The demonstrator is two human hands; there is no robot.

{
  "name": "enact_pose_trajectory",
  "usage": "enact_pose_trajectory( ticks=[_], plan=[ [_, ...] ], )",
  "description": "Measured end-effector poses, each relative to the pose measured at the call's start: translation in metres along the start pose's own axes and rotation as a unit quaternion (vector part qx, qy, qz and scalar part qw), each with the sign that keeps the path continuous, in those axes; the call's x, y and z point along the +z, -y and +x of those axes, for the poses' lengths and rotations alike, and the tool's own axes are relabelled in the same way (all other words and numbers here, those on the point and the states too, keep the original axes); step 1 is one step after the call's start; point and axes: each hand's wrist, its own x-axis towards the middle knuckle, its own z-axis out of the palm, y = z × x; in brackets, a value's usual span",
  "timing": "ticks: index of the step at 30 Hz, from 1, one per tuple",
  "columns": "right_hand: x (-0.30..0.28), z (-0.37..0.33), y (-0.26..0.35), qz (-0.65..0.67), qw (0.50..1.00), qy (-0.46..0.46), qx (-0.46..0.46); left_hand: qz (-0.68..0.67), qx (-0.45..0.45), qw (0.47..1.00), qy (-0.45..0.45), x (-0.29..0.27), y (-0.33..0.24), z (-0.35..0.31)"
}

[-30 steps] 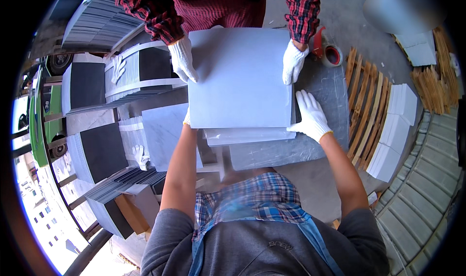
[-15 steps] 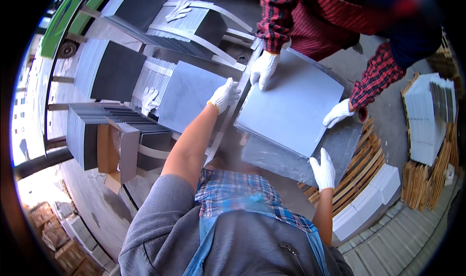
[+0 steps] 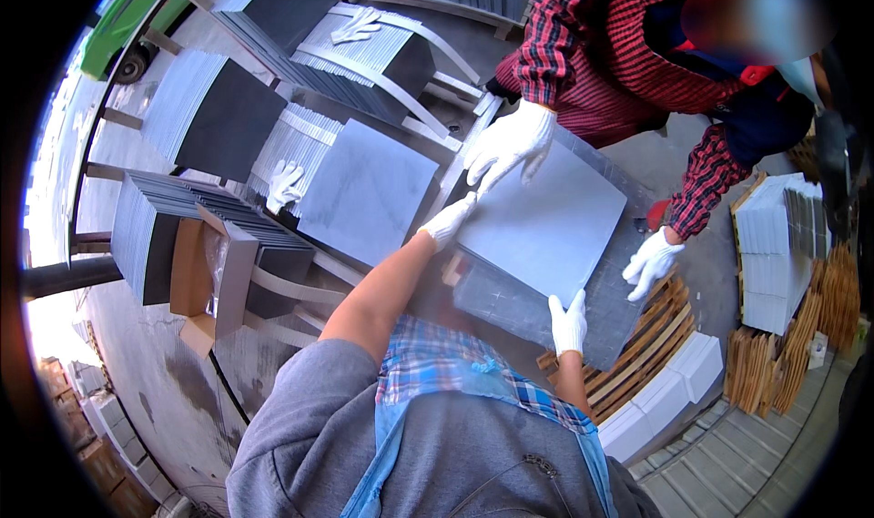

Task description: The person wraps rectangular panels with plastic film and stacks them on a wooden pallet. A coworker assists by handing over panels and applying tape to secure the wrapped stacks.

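A flat grey stone tile [image 3: 544,218] lies over a larger, scratched dark board [image 3: 510,304] in front of me. My left hand [image 3: 452,221], in a white knitted glove, grips the tile's left edge with its fingers together. At the near corner, my right hand [image 3: 569,325], gloved too, holds the tile with thumb and fingers on either side. The undersides of both grips are hidden. Across from me, a co-worker's gloved hand [image 3: 514,145] hovers over the far left part of the tile. That person's other glove [image 3: 652,261] is off the tile, above the board's right side.
Another grey tile [image 3: 366,195] rests on the left beside upright tile rows with a loose glove [image 3: 286,186]. An open cardboard box [image 3: 211,277] stands nearer left. Wooden slats [image 3: 642,354] and white blocks [image 3: 665,381] lie right; a wrapped stack [image 3: 774,254] stands beyond.
My left hand has moved from the air to the tile's left edge. My right hand has come onto the near corner. The co-worker's hands have lifted off the tile.
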Motion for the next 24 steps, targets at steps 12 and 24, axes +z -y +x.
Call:
enact_pose_trajectory(
  ticks=[12,24],
  plan=[
    [0.025,0.007,0.006,0.041,0.997,-0.029,0.062,0.027,-0.091,0.995,-0.01,0.022,-0.008,-0.001],
    [0.014,0.001,-0.032,-0.053,0.998,-0.035,-0.025,0.141,-0.087,0.982,-0.093,0.073,-0.041,-0.057]
  ],
)
